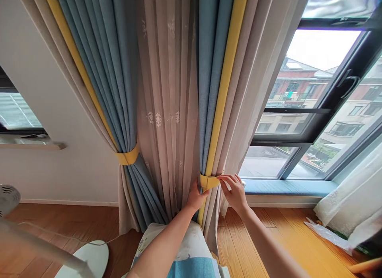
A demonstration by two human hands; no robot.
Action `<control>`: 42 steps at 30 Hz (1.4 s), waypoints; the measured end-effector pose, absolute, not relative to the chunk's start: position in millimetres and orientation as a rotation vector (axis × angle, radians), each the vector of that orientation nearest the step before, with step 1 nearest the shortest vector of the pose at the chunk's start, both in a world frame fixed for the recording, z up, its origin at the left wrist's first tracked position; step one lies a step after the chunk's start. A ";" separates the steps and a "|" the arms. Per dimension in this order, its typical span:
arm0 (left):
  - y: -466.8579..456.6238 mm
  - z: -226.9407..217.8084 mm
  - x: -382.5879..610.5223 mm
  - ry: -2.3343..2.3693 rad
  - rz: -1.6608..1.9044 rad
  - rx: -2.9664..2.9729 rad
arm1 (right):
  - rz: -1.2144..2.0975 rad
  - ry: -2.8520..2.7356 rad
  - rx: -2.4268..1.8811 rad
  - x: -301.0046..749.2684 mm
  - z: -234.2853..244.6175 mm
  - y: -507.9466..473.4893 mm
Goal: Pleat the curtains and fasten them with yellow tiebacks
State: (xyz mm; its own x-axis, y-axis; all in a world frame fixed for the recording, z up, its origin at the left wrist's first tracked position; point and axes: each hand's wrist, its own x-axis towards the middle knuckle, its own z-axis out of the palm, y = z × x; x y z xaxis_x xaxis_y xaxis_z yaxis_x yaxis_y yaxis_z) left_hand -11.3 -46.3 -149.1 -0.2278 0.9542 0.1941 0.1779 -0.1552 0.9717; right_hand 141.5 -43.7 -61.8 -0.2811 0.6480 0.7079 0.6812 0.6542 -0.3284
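A yellow curtain tieback (209, 182) wraps around the gathered right-hand curtain (219, 91), which has blue, yellow and beige panels. My right hand (233, 192) pinches the right end of this band between thumb and fingertips. On its left side, my left hand (197, 197) is closed around the band and the curtain edge, thumb just below the band; its other fingers are partly hidden behind the fabric. Farther left, a second blue, yellow and beige curtain (101, 71) is cinched by a matching yellow tieback (127, 156), with neither hand near it.
Between the curtains hangs a sheer pinkish curtain (167, 91). A window (298, 110) with a blue sill cushion (286, 186) stands at right. Below my arms is a cloth-covered piece of furniture (191, 246). A fan stand's white base (89, 258) and cord are at lower left.
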 end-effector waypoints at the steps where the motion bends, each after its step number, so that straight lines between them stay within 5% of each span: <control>1: -47.9 -156.0 -15.3 1.483 1.417 1.301 | -0.001 -1.976 -1.041 141.6 -67.8 -44.2; 5: -49.2 -158.2 -34.1 1.676 1.462 1.403 | 0.241 -1.874 -1.114 132.0 -93.0 -40.2; 15: -7.8 -60.8 -40.2 1.667 1.265 2.511 | 0.420 -1.708 -1.187 92.7 -87.1 -15.1; 22: -18.8 -50.0 -128.7 2.143 1.508 2.337 | 0.459 -1.927 -1.103 67.6 -88.8 -4.2; 29: -59.5 -41.9 -268.8 2.858 1.936 1.382 | 0.588 -2.145 -0.881 -32.7 -70.0 -10.2; 42: -83.3 -44.8 -307.8 2.512 1.590 1.432 | 0.440 -2.388 -0.487 -189.0 -2.9 -35.8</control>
